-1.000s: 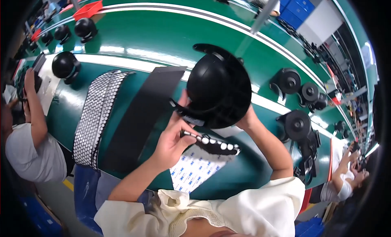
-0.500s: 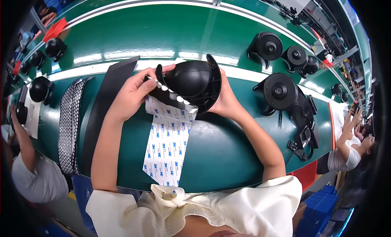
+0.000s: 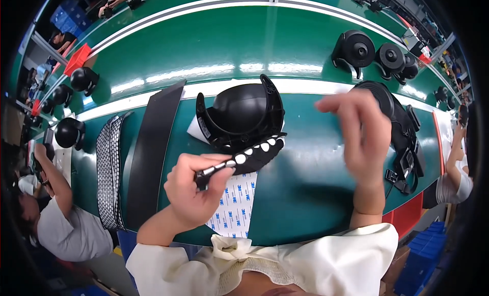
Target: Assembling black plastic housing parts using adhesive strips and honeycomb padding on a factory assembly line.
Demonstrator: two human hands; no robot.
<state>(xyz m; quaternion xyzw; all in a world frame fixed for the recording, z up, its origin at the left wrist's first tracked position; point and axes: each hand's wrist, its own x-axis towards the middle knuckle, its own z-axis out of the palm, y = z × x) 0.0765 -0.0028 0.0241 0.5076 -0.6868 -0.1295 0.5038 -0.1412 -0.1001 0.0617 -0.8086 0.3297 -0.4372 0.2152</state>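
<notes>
My left hand (image 3: 192, 189) pinches one end of a black strip with white round pads (image 3: 244, 157), held just in front of a black domed shell (image 3: 239, 113) that lies on the green bench. Under the strip lies a white backing sheet (image 3: 233, 204) with small blue marks. My right hand (image 3: 362, 130) hovers to the right of the shell, fingers spread, holding nothing, blurred by motion.
A long black strip (image 3: 153, 148) and a black-and-white dotted strip (image 3: 108, 174) lie at the left. Black round parts (image 3: 356, 49) stand at the back right, straps and buckles (image 3: 407, 153) at the right. Another person (image 3: 56, 214) works at the left, and a second one (image 3: 456, 168) at the right edge.
My right hand has let go of the domed shell and lifted away to the right. The shell now rests on the bench. My left hand pulled the padded strip toward me.
</notes>
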